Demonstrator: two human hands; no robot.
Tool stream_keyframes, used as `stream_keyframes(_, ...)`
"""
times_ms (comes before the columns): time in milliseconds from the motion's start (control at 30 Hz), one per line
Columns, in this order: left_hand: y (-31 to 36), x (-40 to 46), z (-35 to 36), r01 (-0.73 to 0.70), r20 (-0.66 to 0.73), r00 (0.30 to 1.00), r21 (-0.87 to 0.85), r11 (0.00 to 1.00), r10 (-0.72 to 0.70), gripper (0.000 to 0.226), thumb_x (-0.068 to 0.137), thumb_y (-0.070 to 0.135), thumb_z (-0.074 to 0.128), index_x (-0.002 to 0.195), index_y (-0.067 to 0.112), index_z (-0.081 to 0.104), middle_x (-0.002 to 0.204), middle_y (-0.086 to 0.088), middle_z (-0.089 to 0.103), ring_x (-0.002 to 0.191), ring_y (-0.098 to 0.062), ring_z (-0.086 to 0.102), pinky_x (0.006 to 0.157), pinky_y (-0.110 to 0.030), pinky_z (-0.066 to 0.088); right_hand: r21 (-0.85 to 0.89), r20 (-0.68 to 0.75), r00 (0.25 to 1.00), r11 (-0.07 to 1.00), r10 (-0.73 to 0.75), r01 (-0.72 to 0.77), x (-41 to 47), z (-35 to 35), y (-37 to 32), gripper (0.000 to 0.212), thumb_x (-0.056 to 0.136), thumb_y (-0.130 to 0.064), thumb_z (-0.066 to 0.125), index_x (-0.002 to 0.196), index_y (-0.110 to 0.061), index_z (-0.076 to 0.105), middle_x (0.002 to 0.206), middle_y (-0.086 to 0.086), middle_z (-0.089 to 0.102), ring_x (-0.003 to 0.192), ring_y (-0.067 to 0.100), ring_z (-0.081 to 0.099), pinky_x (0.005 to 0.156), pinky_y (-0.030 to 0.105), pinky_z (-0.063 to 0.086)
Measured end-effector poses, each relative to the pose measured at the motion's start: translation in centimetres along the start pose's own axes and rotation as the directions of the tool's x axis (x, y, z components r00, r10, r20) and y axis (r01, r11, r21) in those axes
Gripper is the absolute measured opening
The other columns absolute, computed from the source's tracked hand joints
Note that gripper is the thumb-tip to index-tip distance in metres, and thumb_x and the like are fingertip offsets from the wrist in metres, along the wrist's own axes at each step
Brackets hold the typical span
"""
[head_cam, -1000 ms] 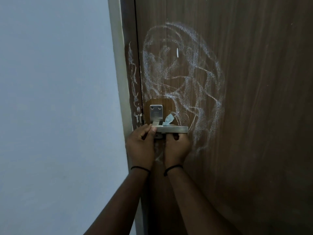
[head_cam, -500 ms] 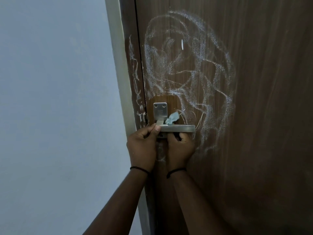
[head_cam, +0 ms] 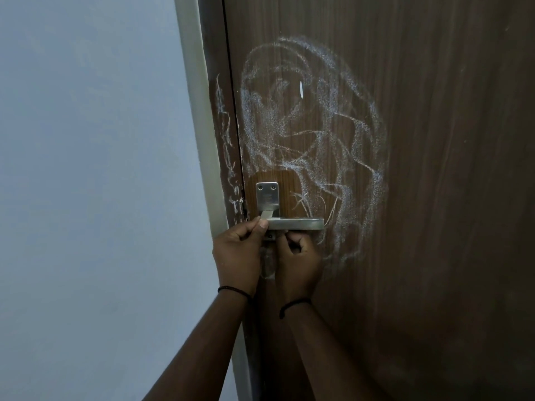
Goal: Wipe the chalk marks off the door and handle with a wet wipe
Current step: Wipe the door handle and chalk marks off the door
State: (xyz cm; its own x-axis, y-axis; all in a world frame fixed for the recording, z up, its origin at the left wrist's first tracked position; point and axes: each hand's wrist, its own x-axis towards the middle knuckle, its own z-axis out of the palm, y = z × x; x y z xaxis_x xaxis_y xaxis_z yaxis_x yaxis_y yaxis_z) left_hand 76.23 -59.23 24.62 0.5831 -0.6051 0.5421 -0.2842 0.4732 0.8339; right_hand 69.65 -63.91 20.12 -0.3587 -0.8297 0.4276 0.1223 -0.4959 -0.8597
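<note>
White chalk scribbles (head_cam: pixel 318 125) cover the brown wooden door (head_cam: pixel 434 198) above and to the right of the metal lever handle (head_cam: pixel 301 224). A small patch around the handle's plate (head_cam: pixel 267 195) is free of chalk. My left hand (head_cam: pixel 237 253) grips the handle's left end, thumb on top. Just under the lever, my right hand (head_cam: pixel 298 264) is curled tight. The wet wipe is hidden, apparently inside that fist.
More chalk scratches run down the door frame's edge (head_cam: pixel 227 151) left of the door. A pale blue-grey wall (head_cam: pixel 86 169) fills the left side. Both wrists carry thin black bands.
The bit of pale wipe that stuck up behind the handle has dropped out of sight below it with my right hand. My left hand keeps its hold on the handle.
</note>
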Motion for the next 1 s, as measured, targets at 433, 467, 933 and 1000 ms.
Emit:
stream_keyframes(433,0.5,0.0,-0.1,0.077,0.033,0.997,-0.037,0.996,-0.075,0.010,0.085,0.027,0.074,0.093,0.030,0.077,0.094,0.008,0.077,0.092,-0.011,0.072,0.086,-0.042,0.059,-0.123,0.024,1.000,0.992,0.019,-0.015,-1.0,-0.5,1.0,0.013,0.092,-0.033,0.068,0.080,-0.029,0.066,0.075,-0.011,0.070,0.070,0.002,0.066,0.062,0.027,0.053)
stream_keyframes(467,0.6,-0.1,-0.2,0.074,0.028,0.997,-0.035,0.997,-0.073,0.010,0.084,0.029,0.074,0.093,0.031,0.077,0.093,0.010,0.076,0.092,-0.009,0.071,0.086,-0.040,0.059,-0.133,0.061,0.997,0.990,0.050,-0.042,-1.3,-0.8,1.3,0.015,0.091,-0.033,0.068,0.077,-0.029,0.066,0.072,-0.013,0.070,0.068,0.000,0.066,0.060,0.025,0.051)
stream_keyframes(933,-0.8,-2.3,-0.6,0.302,-0.072,0.953,0.116,0.946,-0.295,0.020,0.090,0.034,0.064,0.073,0.034,0.073,0.070,0.011,0.073,0.074,-0.010,0.070,0.075,-0.034,0.059,0.234,0.450,0.718,0.706,0.531,-0.668,-1.6,-0.6,-3.2,0.013,0.094,-0.011,0.064,0.089,-0.003,0.072,0.053,0.001,0.065,0.038,0.007,0.057,0.034,0.016,0.039)
stream_keyframes(1000,-0.7,-2.1,-0.5,0.316,-0.089,0.947,0.099,0.944,-0.308,0.016,0.089,0.032,0.066,0.074,0.037,0.073,0.074,0.011,0.073,0.077,-0.010,0.069,0.076,-0.032,0.058,0.176,0.500,0.679,0.704,0.538,-0.688,-1.0,-0.6,-3.8,0.015,0.097,-0.011,0.060,0.100,-0.005,0.074,0.054,-0.001,0.067,0.038,0.006,0.058,0.033,0.015,0.038)
